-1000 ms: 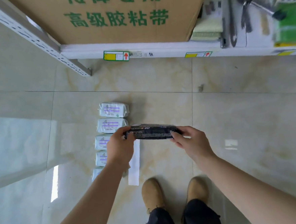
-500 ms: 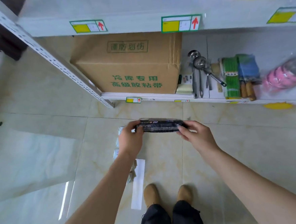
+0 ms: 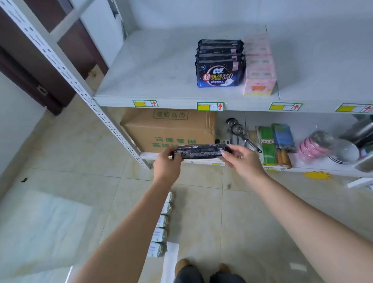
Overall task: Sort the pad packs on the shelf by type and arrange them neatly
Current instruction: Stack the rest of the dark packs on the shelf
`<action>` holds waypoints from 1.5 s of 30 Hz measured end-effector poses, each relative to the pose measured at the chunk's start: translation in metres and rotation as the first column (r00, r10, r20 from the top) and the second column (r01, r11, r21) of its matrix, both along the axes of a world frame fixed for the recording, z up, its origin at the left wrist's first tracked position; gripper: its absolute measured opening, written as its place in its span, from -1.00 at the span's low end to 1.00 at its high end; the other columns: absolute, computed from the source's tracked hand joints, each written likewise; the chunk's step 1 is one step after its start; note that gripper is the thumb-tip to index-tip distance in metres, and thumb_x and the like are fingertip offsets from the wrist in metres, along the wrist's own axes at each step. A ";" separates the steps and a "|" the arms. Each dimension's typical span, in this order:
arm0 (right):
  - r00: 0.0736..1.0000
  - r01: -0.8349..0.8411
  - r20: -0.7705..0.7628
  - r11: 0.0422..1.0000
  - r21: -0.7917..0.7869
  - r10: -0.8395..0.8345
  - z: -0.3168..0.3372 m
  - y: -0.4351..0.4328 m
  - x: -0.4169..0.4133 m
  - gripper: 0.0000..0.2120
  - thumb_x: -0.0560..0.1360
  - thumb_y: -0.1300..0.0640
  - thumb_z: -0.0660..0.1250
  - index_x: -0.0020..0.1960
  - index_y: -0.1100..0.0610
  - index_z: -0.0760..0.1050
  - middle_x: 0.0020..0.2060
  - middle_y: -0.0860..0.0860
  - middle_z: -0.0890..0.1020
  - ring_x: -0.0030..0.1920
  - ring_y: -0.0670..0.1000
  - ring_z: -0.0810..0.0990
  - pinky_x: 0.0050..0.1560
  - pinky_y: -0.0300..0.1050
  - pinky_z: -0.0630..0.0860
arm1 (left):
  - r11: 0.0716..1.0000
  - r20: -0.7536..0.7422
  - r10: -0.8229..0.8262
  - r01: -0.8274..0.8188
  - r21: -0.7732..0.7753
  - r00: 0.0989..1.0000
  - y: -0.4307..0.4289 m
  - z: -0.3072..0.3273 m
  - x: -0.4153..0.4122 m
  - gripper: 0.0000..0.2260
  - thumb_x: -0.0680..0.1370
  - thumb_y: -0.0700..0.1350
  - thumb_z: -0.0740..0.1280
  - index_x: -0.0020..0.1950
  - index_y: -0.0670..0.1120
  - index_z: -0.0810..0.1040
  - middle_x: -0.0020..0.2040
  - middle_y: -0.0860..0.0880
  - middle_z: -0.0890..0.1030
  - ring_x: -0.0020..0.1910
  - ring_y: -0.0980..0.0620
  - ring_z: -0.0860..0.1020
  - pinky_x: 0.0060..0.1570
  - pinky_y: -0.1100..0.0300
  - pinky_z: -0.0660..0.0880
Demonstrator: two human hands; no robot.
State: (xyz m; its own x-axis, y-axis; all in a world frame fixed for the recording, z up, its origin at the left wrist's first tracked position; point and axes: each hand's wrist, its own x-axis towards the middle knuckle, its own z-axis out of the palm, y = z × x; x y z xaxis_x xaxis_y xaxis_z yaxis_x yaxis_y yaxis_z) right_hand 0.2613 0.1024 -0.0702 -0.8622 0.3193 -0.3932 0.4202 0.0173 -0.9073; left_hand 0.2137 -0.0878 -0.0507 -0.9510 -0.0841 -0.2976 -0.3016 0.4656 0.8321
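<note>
Dark pad pack (image 3: 200,151), frame centre: probably light, squashy, slick; gripped at both ends by curled left hand (image 3: 166,165) and right hand (image 3: 242,161).

Dark pack (image 3: 200,151) held level, dark row (image 3: 220,66) upright on shelf (image 3: 154,77) w/ pink row (image 3: 259,70) touching, white packs (image 3: 163,227) on floor (image 3: 252,214)

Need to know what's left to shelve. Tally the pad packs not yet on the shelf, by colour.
Dark pack, gripped at its ends by the left hand and the right hand: 1
White packs, in a row on the floor: 5
Total: 6
</note>
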 end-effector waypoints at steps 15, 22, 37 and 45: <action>0.997 0.017 -0.079 0.997 0.075 -0.011 0.077 0.010 -0.033 -0.62 0.43 0.16 0.41 0.22 0.19 0.49 0.09 0.15 0.61 0.00 0.11 0.64 0.14 0.12 0.54 | 0.995 -0.106 -0.102 0.101 -0.011 0.989 0.013 0.071 -0.048 -0.75 0.55 -0.16 0.21 0.20 -0.07 0.53 0.12 -0.05 0.59 -0.03 -0.06 0.60 -0.01 0.11 0.52; 0.986 0.120 -0.123 0.992 0.046 -0.114 0.090 0.016 -0.088 -0.72 0.47 0.29 0.33 0.18 0.24 0.46 -0.03 0.13 0.61 -0.15 0.00 0.65 0.01 -0.12 0.59 | 0.978 -0.130 -0.207 0.206 -0.022 0.970 0.024 0.083 -0.121 -0.76 0.56 -0.16 0.21 0.20 -0.09 0.52 0.10 -0.06 0.59 -0.10 -0.06 0.57 -0.11 0.19 0.45; 0.996 0.093 -0.046 0.908 0.409 -0.081 0.093 0.043 -0.161 -0.54 0.48 0.07 0.35 0.35 0.05 0.36 0.32 0.04 0.45 0.28 0.05 0.44 0.16 -0.20 0.31 | 0.922 -0.068 -0.387 0.385 -0.036 0.920 0.068 0.070 -0.216 -0.71 0.58 -0.17 0.19 0.29 -0.12 0.47 0.16 -0.11 0.57 -0.08 -0.09 0.57 -0.13 0.16 0.47; 0.999 -0.053 0.030 0.925 0.377 0.045 0.090 0.060 -0.184 -0.49 0.48 0.20 0.33 0.40 0.08 0.31 0.22 0.10 0.55 0.10 -0.03 0.55 -0.09 -0.33 0.41 | 0.918 -0.026 -0.388 0.383 -0.104 0.921 0.086 0.062 -0.234 -0.69 0.58 -0.19 0.18 0.31 -0.14 0.47 0.15 -0.12 0.60 -0.14 -0.05 0.48 -0.11 0.20 0.42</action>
